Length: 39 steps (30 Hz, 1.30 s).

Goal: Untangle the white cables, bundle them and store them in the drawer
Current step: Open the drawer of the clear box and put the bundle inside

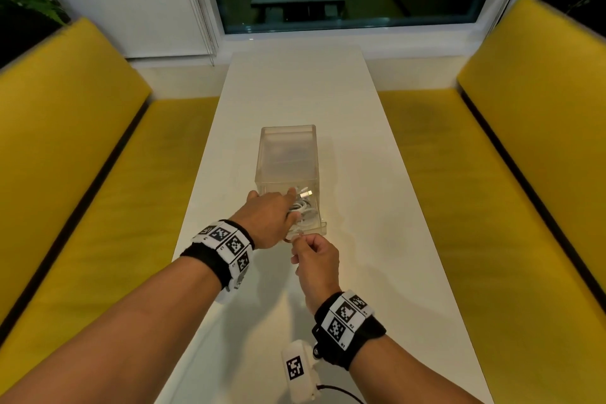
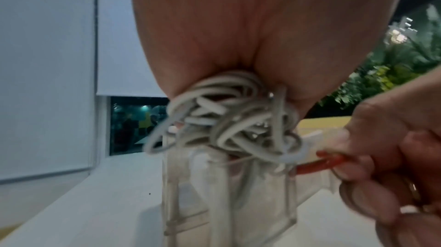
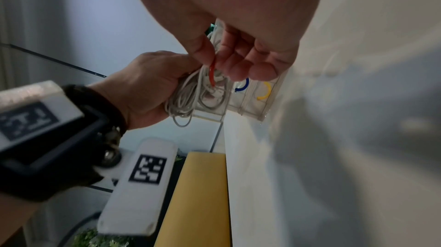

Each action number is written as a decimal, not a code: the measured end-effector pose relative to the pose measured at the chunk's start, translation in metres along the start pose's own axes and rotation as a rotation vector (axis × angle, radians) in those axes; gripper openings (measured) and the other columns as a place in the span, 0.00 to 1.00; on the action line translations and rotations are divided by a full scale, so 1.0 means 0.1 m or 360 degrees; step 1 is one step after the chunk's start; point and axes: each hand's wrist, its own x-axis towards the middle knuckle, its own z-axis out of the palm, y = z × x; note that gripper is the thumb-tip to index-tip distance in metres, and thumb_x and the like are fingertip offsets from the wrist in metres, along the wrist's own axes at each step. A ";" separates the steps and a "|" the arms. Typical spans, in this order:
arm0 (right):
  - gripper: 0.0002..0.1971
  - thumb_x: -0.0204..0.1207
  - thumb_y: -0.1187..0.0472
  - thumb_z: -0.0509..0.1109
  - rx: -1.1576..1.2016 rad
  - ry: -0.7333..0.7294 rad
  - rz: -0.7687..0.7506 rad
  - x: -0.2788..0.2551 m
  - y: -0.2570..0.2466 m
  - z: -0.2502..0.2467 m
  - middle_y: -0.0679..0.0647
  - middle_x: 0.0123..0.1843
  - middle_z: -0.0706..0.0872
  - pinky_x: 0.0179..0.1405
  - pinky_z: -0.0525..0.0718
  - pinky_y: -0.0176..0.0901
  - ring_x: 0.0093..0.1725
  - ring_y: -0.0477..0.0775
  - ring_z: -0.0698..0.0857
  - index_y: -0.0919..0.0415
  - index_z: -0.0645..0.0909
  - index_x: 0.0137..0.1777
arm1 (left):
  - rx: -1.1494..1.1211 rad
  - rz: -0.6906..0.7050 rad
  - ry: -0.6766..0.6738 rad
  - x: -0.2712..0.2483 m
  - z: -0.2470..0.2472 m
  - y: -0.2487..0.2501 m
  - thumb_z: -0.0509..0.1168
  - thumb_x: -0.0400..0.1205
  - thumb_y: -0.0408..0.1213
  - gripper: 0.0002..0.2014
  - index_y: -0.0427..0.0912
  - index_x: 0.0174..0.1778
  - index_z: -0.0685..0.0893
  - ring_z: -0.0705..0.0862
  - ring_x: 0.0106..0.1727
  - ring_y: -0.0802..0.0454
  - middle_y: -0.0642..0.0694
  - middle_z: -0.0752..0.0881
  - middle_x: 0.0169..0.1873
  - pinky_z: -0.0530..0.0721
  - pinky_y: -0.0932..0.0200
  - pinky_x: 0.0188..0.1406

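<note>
1. A clear plastic drawer unit (image 1: pixel 288 154) stands mid-table (image 1: pixel 377 207); its top drawer (image 1: pixel 319 227) is pulled out toward the person, and everything below is placed relative to it.
2. The left hand (image 1: pixel 269 216) reaches over the open drawer, fingers curled round a bunch of white cables (image 2: pixel 229 119) held in and above the drawer's near end.
3. The cables are thin, pale loops, loosely gathered, with plugs poking out. They look light, limp and springy, so they are best gripped around the whole coil, not by one strand.
4. The right hand (image 1: pixel 314 259), just in front of the drawer, pinches a red ring (image 3: pixel 212 74) between thumb and fingertips. It is possibly the drawer pull, though blur leaves that unsure.
</note>
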 end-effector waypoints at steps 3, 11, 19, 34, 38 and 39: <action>0.09 0.79 0.65 0.71 -0.0013 0.0000 0.0002 -0.02 0.02 0.03 0.56 0.30 0.81 0.25 0.75 0.35 0.29 0.49 0.77 0.68 0.83 0.38 | -0.0036 -0.0227 0.0198 0.08 0.03 0.11 0.55 0.90 0.46 0.14 0.44 0.64 0.77 0.85 0.54 0.40 0.43 0.89 0.51 0.69 0.44 0.58; 0.12 0.79 0.64 0.71 -0.0029 -0.0020 -0.0033 0.01 -0.01 0.01 0.56 0.31 0.82 0.29 0.76 0.36 0.32 0.49 0.79 0.74 0.82 0.39 | -0.0385 -0.0541 0.0557 0.21 0.06 0.30 0.67 0.85 0.40 0.13 0.40 0.61 0.74 0.87 0.46 0.36 0.38 0.89 0.48 0.76 0.50 0.43; 0.09 0.77 0.66 0.71 -0.0043 -0.0020 0.0025 0.03 -0.07 -0.04 0.56 0.30 0.83 0.28 0.76 0.37 0.30 0.50 0.79 0.64 0.83 0.35 | -0.0353 -0.0440 0.0547 0.20 0.12 0.25 0.65 0.85 0.50 0.13 0.43 0.46 0.83 0.86 0.48 0.40 0.41 0.88 0.46 0.75 0.54 0.40; 0.09 0.79 0.66 0.70 -0.0011 -0.0030 0.0061 0.01 -0.10 -0.02 0.56 0.31 0.82 0.24 0.75 0.36 0.30 0.51 0.78 0.65 0.82 0.37 | 0.0236 -0.0171 0.0135 0.06 0.21 0.08 0.67 0.82 0.41 0.35 0.41 0.84 0.60 0.74 0.72 0.39 0.40 0.73 0.76 0.67 0.41 0.68; 0.08 0.79 0.67 0.69 -0.0003 -0.0026 0.0078 0.01 -0.10 -0.05 0.56 0.31 0.81 0.24 0.75 0.36 0.31 0.51 0.78 0.66 0.82 0.37 | 0.0002 -0.0214 0.0169 0.05 0.22 0.11 0.57 0.87 0.48 0.30 0.44 0.86 0.61 0.67 0.73 0.38 0.38 0.72 0.73 0.66 0.42 0.71; 0.08 0.78 0.67 0.70 0.0006 -0.0033 0.0079 0.01 -0.10 -0.05 0.56 0.31 0.81 0.25 0.75 0.37 0.31 0.51 0.78 0.66 0.81 0.37 | -0.0158 -0.0225 0.0096 0.05 0.17 0.08 0.53 0.88 0.49 0.29 0.45 0.86 0.61 0.67 0.73 0.37 0.38 0.72 0.72 0.66 0.41 0.72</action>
